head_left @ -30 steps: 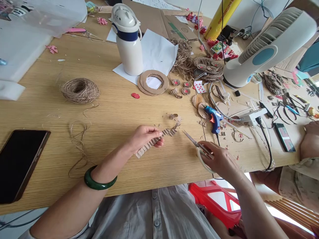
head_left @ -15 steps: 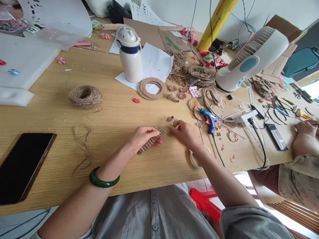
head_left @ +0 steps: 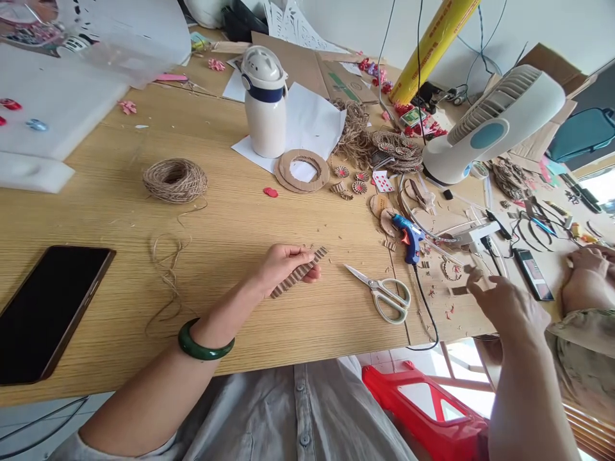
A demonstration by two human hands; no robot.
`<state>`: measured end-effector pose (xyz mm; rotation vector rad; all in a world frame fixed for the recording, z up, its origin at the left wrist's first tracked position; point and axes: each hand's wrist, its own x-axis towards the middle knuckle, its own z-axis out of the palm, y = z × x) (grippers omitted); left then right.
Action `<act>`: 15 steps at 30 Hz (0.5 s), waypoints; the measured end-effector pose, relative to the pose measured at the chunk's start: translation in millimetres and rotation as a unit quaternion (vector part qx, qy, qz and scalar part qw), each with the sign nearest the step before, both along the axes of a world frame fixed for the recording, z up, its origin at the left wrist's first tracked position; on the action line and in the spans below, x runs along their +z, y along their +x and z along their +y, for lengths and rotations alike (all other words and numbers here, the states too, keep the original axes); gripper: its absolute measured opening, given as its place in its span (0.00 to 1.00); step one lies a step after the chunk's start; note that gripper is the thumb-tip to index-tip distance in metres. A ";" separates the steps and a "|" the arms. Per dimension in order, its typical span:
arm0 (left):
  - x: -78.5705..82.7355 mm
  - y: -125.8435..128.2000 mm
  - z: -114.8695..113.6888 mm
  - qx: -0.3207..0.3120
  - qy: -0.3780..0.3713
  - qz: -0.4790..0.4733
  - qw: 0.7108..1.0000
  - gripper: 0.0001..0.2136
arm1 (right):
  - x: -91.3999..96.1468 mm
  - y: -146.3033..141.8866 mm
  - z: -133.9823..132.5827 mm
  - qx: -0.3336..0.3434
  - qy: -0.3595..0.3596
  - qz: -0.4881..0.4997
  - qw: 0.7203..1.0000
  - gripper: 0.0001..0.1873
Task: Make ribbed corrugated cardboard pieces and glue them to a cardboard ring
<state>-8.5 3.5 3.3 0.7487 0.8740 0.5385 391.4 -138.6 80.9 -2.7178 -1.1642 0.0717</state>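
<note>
In my left hand (head_left: 288, 266), a corrugated cardboard strip (head_left: 298, 273) is pinched between thumb and fingers, slanting above the table. My right hand (head_left: 512, 307) is out to the right, slightly smeared by motion, its fingers apart. By its fingertips are a small brown strip (head_left: 459, 291) and a blurred bit of brown; I cannot tell whether they touch the hand. Scissors (head_left: 372, 283) with pale handles lie between my hands, blades slightly apart. Beyond them rests a blue glue gun (head_left: 409, 237), with cardboard scraps around it.
A twine ball (head_left: 175, 180) and a phone (head_left: 50, 314) lie on the left. Behind are a white bottle (head_left: 265, 118), cardboard rings (head_left: 286, 174), small cardboard rosettes (head_left: 359, 187) and a fan (head_left: 490, 125). Another person's hands (head_left: 589, 266) rest at the right edge.
My right hand has moved from beside the strip, where it held a curled cardboard piece, far to the right. The scissors it covered now show. My left hand keeps its strip.
</note>
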 end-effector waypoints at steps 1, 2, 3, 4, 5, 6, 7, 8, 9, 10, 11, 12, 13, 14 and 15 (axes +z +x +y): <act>0.7 0.4 -0.4 0.001 0.003 0.001 1.000 0.13 | -1.5 -4.7 3.5 -0.019 0.015 -0.035 0.999 0.15; 1.4 1.0 -0.9 0.000 0.004 0.003 1.000 0.13 | -4.9 -15.4 10.4 -0.023 0.047 -0.043 0.998 0.15; 2.0 1.8 -1.4 0.000 0.006 0.006 1.000 0.14 | -10.0 -31.5 20.3 0.006 0.091 -0.005 0.996 0.16; 2.6 2.7 -2.0 0.000 0.007 0.010 1.000 0.14 | -16.3 -51.9 32.5 0.056 0.142 0.090 0.984 0.18; 3.3 3.5 -2.6 -0.002 0.008 0.014 1.000 0.14 | -22.9 -75.1 46.0 0.102 0.177 0.191 0.960 0.20; 4.1 4.1 -3.2 -0.004 0.009 0.020 1.000 0.14 | -29.1 -99.2 59.8 0.149 0.175 0.274 0.934 0.21; 5.0 4.3 -3.7 -0.003 0.013 0.025 1.000 0.15 | -34.1 -122.3 72.6 0.195 0.156 0.331 0.910 0.21; 6.1 4.0 -4.1 0.001 0.021 0.031 0.999 0.15 | -37.4 -142.7 83.3 0.243 0.126 0.362 0.891 0.20; 7.4 3.1 -4.1 0.007 0.031 0.037 0.999 0.15 | -38.7 -158.9 90.7 0.282 0.097 0.352 0.887 0.18; 8.6 1.5 -3.9 0.013 0.043 0.043 0.998 0.15 | -38.2 -170.3 94.1 0.316 0.075 0.305 0.895 0.15; 9.8 -0.5 -3.3 0.020 0.053 0.048 0.997 0.16 | -36.4 -176.5 93.2 0.351 0.056 0.242 0.903 0.13; 10.7 -2.7 -2.4 0.028 0.061 0.052 0.996 0.16 | -34.1 -178.1 88.3 0.384 0.035 0.177 0.905 0.12; 11.2 -4.9 -1.2 0.036 0.065 0.055 0.996 0.15 | -32.0 -175.8 80.1 0.407 0.020 0.114 0.906 0.12; 11.2 -6.7 0.2 0.046 0.068 0.056 0.995 0.15 | -31.1 -170.8 69.7 0.421 0.006 0.063 0.905 0.13; 10.8 -8.1 1.7 0.056 0.071 0.056 0.994 0.15 | -31.9 -164.5 58.2 0.425 0.000 0.020 0.905 0.14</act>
